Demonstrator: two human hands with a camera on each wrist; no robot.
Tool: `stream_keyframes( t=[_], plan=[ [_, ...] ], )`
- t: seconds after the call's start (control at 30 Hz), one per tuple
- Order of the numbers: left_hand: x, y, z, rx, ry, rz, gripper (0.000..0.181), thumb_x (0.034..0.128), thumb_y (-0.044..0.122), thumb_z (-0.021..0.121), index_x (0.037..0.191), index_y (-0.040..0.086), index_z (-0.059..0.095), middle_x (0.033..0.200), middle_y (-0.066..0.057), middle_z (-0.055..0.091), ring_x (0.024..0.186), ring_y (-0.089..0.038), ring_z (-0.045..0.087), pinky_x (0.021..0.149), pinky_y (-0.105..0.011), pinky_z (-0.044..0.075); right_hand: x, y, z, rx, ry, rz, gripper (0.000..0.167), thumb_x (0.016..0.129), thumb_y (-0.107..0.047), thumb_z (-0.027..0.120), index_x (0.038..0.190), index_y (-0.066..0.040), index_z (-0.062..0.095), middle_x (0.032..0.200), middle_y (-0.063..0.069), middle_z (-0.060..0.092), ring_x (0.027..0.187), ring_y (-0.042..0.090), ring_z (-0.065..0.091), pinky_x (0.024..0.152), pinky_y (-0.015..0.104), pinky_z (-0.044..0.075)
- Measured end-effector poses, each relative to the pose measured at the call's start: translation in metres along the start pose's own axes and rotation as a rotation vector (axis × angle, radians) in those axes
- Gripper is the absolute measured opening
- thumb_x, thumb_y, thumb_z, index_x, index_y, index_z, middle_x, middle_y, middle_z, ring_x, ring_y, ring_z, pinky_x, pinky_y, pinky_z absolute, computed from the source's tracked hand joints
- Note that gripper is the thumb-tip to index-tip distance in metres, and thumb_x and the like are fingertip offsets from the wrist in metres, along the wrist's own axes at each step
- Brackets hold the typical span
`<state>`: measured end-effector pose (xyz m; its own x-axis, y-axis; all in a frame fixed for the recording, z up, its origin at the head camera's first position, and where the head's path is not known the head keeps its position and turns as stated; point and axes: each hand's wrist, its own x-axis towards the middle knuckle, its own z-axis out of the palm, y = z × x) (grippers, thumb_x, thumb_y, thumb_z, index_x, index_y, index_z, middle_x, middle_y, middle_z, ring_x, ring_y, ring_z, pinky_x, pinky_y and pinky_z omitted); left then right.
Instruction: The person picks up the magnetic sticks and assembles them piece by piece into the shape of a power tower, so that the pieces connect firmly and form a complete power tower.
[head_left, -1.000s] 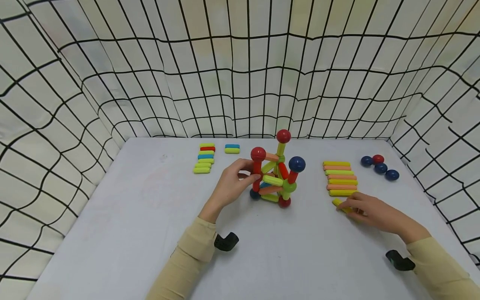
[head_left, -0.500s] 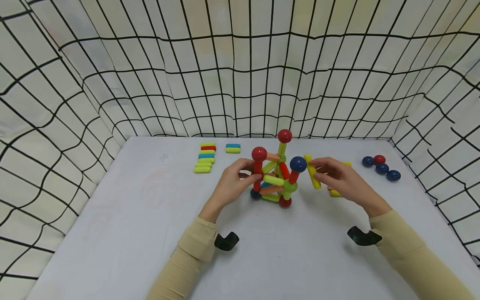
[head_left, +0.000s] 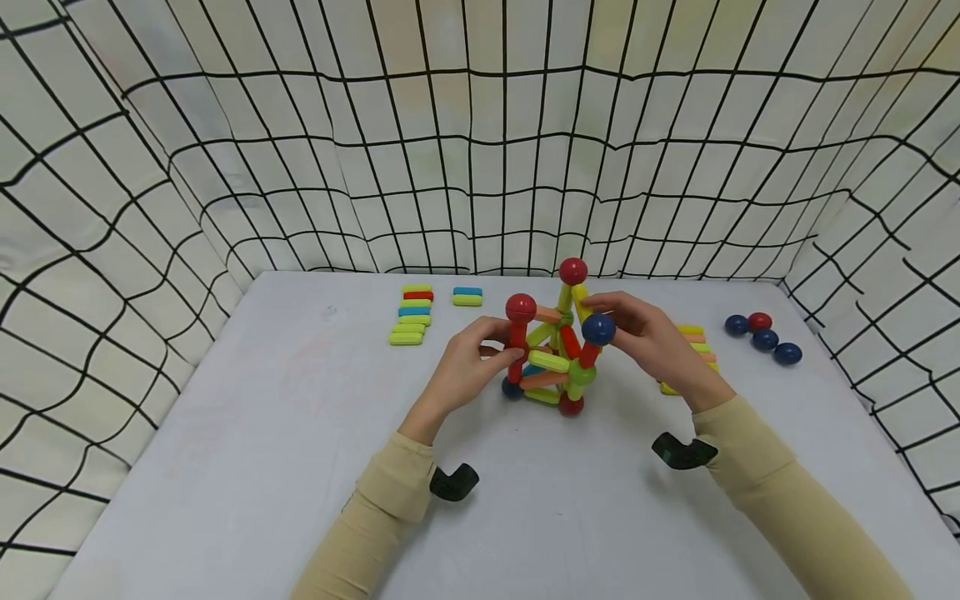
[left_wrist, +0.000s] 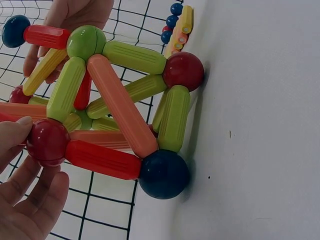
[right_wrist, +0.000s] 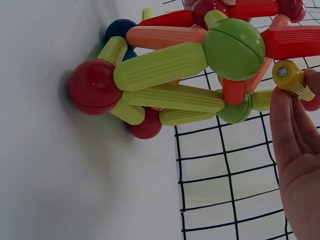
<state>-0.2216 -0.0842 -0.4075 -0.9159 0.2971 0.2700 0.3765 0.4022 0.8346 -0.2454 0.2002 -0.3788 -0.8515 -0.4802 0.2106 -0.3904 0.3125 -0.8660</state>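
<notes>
A frame of coloured rods and balls stands mid-table, with a green ball [head_left: 582, 372] at its front right corner. My left hand [head_left: 463, 367] grips the left side at a red ball [left_wrist: 48, 142], thumb and fingers around it. My right hand [head_left: 651, 337] pinches a yellow rod [right_wrist: 287, 75] between thumb and fingers, behind the blue top ball [head_left: 598, 329]. The rod's upper end lies just below the rear red top ball [head_left: 573, 271]; whether they touch I cannot tell. In the right wrist view the rod's near end shows a metal tip.
Short rods [head_left: 414, 311] lie in a column at the back left, beside a blue rod [head_left: 467, 291] and a green one. More rods [head_left: 691, 330] lie partly behind my right forearm. Loose balls [head_left: 765, 340] rest at the far right. Black netting surrounds the white table [head_left: 247, 467].
My right hand picked up the yellow rod from the table's right side and carried it left to the frame. My left hand has kept its grip in the same place.
</notes>
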Motion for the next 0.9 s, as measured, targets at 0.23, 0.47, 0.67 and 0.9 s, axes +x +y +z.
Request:
stream_keyframes(
  t=[0.23,0.47,0.67,0.9],
  plan=[
    [-0.001,0.000,0.000,-0.001,0.010,0.012,0.034,0.0919,0.013,0.069,0.124,0.006,0.061,0.114,-0.005,0.063,0.105,-0.019,0.059,0.086,-0.033,0.054,0.002,0.005,0.006,0.049,-0.014,0.009,0.039,0.099,-0.007,0.056,0.137,-0.008,0.051,0.133,0.011,0.053,0.112,0.025,0.057,0.092,0.026,0.051],
    [-0.001,0.000,0.001,-0.005,0.006,0.000,0.035,0.0921,0.013,0.069,0.125,0.006,0.060,0.115,-0.005,0.063,0.106,-0.019,0.059,0.087,-0.033,0.054,0.001,0.009,0.009,0.087,-0.007,0.010,0.039,0.098,-0.007,0.057,0.137,-0.008,0.051,0.134,0.010,0.052,0.113,0.026,0.055,0.092,0.026,0.051],
    [-0.001,0.001,0.001,-0.007,0.004,-0.001,0.035,0.0922,0.013,0.069,0.125,0.006,0.060,0.115,-0.006,0.063,0.106,-0.019,0.059,0.088,-0.033,0.054,0.000,0.007,0.009,0.092,-0.002,0.012,0.039,0.098,-0.007,0.057,0.137,-0.008,0.050,0.132,0.011,0.052,0.113,0.027,0.055,0.092,0.026,0.051],
    [-0.001,0.002,0.001,-0.016,0.006,-0.014,0.035,0.0920,0.013,0.069,0.125,0.006,0.060,0.115,-0.006,0.063,0.106,-0.020,0.059,0.088,-0.034,0.054,0.001,0.006,0.012,0.093,0.011,-0.006,0.039,0.099,-0.005,0.056,0.137,-0.008,0.049,0.130,0.011,0.053,0.113,0.027,0.055,0.092,0.025,0.051]
  ],
)
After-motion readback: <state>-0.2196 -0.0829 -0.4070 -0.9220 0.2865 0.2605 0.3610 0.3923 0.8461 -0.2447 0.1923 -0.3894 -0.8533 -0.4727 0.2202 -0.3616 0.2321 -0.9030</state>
